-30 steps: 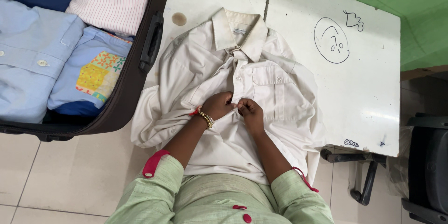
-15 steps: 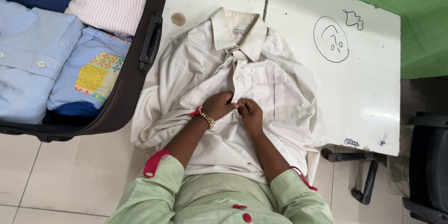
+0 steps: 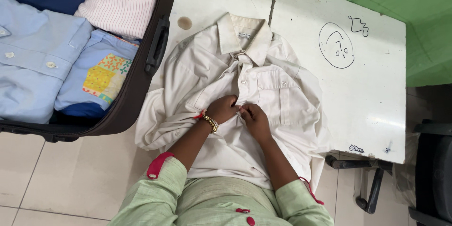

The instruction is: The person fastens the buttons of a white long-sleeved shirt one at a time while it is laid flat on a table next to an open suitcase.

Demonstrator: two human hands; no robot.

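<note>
A cream collared shirt [image 3: 278, 89] lies face up on a white table [image 3: 376, 113], collar at the far side. My left hand [image 3: 222, 109], with a gold bracelet and a red thread at the wrist, pinches the shirt's front placket at mid-chest. My right hand [image 3: 253, 115] grips the same placket right beside it, fingertips almost touching the left hand. Both hands are closed on the fabric near a button. The shirt's lower part hangs over the table edge toward my lap.
An open dark suitcase [image 3: 141, 89] sits at the left with folded light blue shirts [image 3: 33, 66], a striped pink-white shirt [image 3: 122, 0] and a blue garment with a colourful patch [image 3: 101, 78]. A dark chair [image 3: 433, 169] stands at right. Black doodles [image 3: 335, 45] mark the table.
Both hands stay at the shirt's placket; the fingers have shifted only slightly. The shirt has not moved.
</note>
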